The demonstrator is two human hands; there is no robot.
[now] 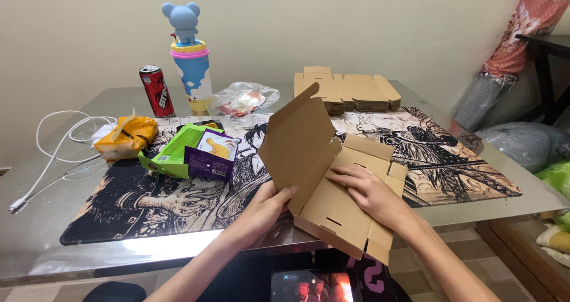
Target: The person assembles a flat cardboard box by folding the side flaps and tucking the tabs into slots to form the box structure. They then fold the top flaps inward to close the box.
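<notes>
A grey counter [35, 219] carries a wide black-and-tan printed mat [148, 201] that covers most of its top. At the near edge of the mat, partly over the counter's rim, sits a half-folded cardboard box [320, 177], its lid flap raised and tilted up to the left, its tray open and holding nothing that can be seen. The left hand [264, 210] grasps the box at the fold below the lid, fingers curled round the cardboard edge. The right hand [371, 192] lies flat and spread inside the tray, pressing on its floor, closed on nothing.

Behind the box, near the wall, a stack of flat cardboard blanks [347, 91] lies well apart from the hands. To the left of the box stand an opened green carton [172, 153] and a purple snack box [211, 156], touching each other; what is in them cannot be told. Farther left lies a crumpled yellow bag [124, 137]. At the back stand a tall drinking bottle with a blue animal figure on its lid [189, 56], a clear plastic bag [243, 98] with something red inside, and a red can [157, 90]. A white cable [59, 151] loops across the counter's left end. A phone screen [314, 285] shows at the bottom edge.
</notes>
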